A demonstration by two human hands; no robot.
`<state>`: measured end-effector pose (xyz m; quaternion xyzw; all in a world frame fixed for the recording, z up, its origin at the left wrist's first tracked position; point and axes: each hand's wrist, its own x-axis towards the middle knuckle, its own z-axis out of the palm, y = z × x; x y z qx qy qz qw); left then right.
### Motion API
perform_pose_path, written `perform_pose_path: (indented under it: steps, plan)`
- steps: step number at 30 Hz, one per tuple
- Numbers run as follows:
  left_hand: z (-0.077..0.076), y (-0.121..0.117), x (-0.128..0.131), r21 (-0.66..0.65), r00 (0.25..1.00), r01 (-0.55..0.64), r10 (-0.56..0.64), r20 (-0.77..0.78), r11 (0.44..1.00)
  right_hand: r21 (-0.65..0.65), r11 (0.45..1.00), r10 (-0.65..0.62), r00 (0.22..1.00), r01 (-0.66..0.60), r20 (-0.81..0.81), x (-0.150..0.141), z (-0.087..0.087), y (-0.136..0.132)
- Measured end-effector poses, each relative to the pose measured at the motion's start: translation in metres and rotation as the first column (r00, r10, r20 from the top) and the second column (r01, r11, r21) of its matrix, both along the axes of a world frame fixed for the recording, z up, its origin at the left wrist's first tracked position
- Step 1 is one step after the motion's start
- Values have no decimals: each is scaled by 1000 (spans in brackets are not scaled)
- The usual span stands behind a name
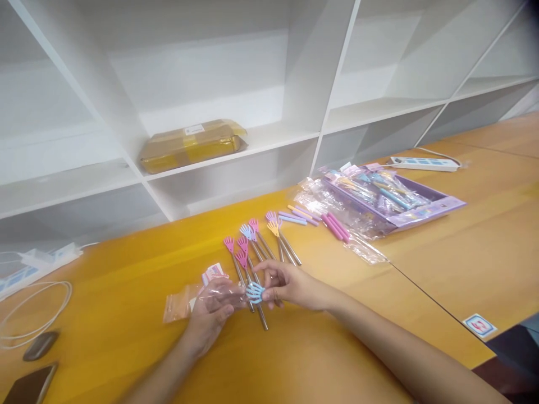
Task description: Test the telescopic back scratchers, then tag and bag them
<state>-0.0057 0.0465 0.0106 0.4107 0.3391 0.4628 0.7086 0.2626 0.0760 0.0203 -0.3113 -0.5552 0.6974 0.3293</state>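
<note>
My left hand (205, 325) grips a clear plastic bag (179, 306), its fingers curled around it. Between the fingertips of my right hand (292, 286) is the head of a blue hand-shaped back scratcher (254, 292). The bag's right end meets this head; whether the head is partly inside, I cannot tell. A small printed card (214, 272) shows just behind my left hand. Beyond my hands lie several back scratchers with metal rods, among them a pink one (228, 243), a yellow one (274, 228) and a light blue one (247, 232).
Pink tubes (334, 226) and thin pastel tubes (295, 217) lie farther back. A purple box (438, 211) holds several bagged pieces. Power strips (425, 163) stand at both sides; a phone (31, 386) lies front left. White shelving (269, 147) with a wrapped parcel (193, 146) borders the table.
</note>
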Motion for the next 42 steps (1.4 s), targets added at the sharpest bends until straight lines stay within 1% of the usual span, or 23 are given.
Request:
perform_pose_path:
  steps: [3,7,12,17,20,22,24,25,27,29,31,33,35,38,40,42]
  plan:
    - [1,-1,1,-9,1000,17,-18,-16,1000,-35,999,17,1000,-18,-23,-3,0,-2]
    - [0,-6,1,-21,999,16,-17,-47,1000,-59,998,-17,1000,17,6,-9,2,-7]
    - [-2,-13,4,-41,999,2,-4,-51,999,-18,997,-68,991,70,113,-13,6,-12]
    - [-9,-16,4,12,994,35,-33,-105,999,32,995,-94,981,90,169,-15,5,-15]
    - [-15,-18,6,58,980,4,8,-201,998,47,994,-106,973,99,204,-20,4,-19]
    - [-18,-22,10,84,963,-24,45,-266,996,60,990,-135,965,125,226,-24,3,-23]
    - [-21,-26,15,91,955,-56,80,-285,994,96,985,-164,951,144,263,-27,2,-25]
    - [-22,-27,17,84,959,-72,92,-270,994,103,987,-151,947,126,284,-27,3,-26]
    - [-21,-27,20,44,972,-108,115,-206,993,99,994,-74,943,44,326,-23,7,-25]
    - [-17,-22,19,-5,978,-159,156,-138,987,96,995,3,931,-41,366,-13,14,-21]
    - [-9,-14,14,-28,962,-267,264,-70,963,111,990,31,909,-85,416,0,24,-15]
    - [0,-5,6,-31,923,-384,384,-2,923,131,983,50,882,-125,469,12,33,-10]
    - [7,3,-1,-40,897,-439,441,37,897,183,970,48,860,-162,508,21,39,-5]
    - [10,7,-5,-40,909,-413,415,42,910,287,949,-37,855,-133,517,21,39,-2]
    - [6,6,-2,-39,920,-387,388,50,921,317,942,-72,862,-105,501,13,34,-4]
    - [-1,2,4,-33,933,-353,354,61,935,320,945,-92,876,-73,473,2,26,-8]
